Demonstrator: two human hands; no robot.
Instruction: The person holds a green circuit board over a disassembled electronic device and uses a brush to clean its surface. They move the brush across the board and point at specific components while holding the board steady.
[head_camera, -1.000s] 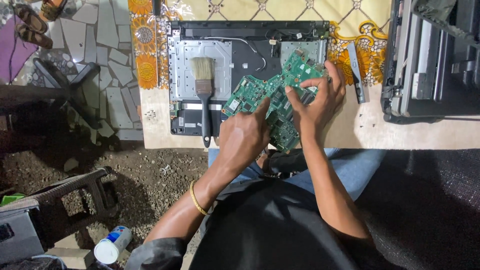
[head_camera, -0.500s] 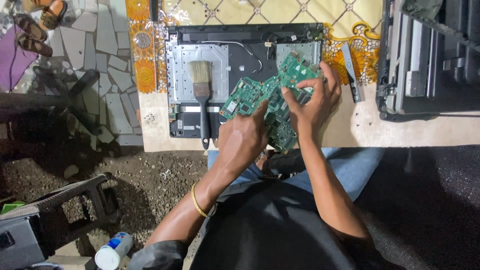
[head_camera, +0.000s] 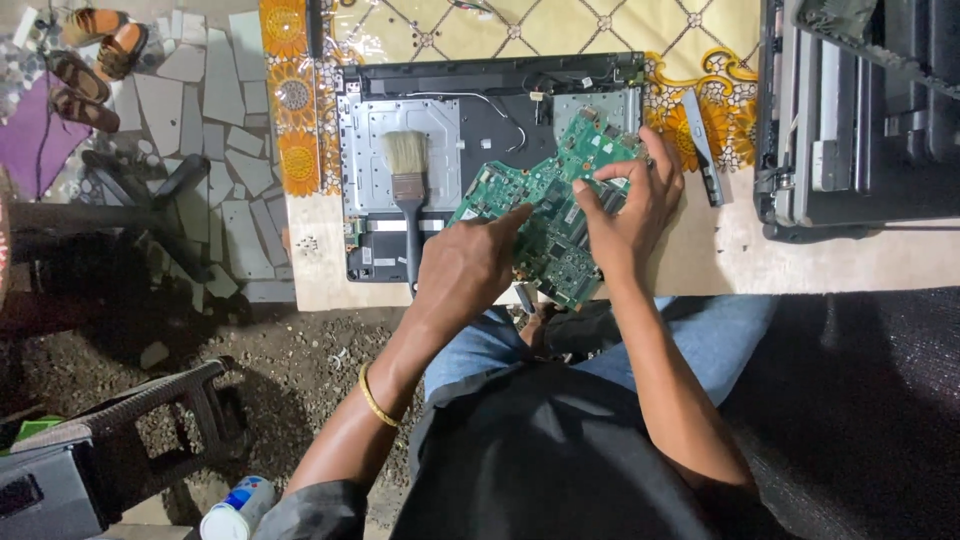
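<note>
**A:** Where was the board?

**B:** The green board (head_camera: 545, 225) was lifted over the open laptop shell (head_camera: 480, 150), tilted, its lower corner past the table's near edge. The right hand (head_camera: 632, 205) grasped its right side, fingers curled over the top. The left hand (head_camera: 465, 270) gripped the lower left edge, with the forefinger stretched out across the board's face.

**A:** What lay around it?

**B:** A brush (head_camera: 408, 190) rested on the shell's metal plate, bristles away from the person, handle pointing back at the left hand and just beside it. A thin wire (head_camera: 500, 105) ran across the shell's dark middle. To the right of the right hand, a narrow metal strip (head_camera: 702, 140) lay on the flowered cloth (head_camera: 290, 110). Further right stood a large black machine (head_camera: 860, 110), well apart from the board.

**A:** Anything blocking the view?

**B:** The board and both hands covered the shell's right half. On the floor to the left were sandals (head_camera: 90, 55), a dark chair (head_camera: 150, 420) and a white bottle (head_camera: 235, 510) near the person's left elbow.
</note>
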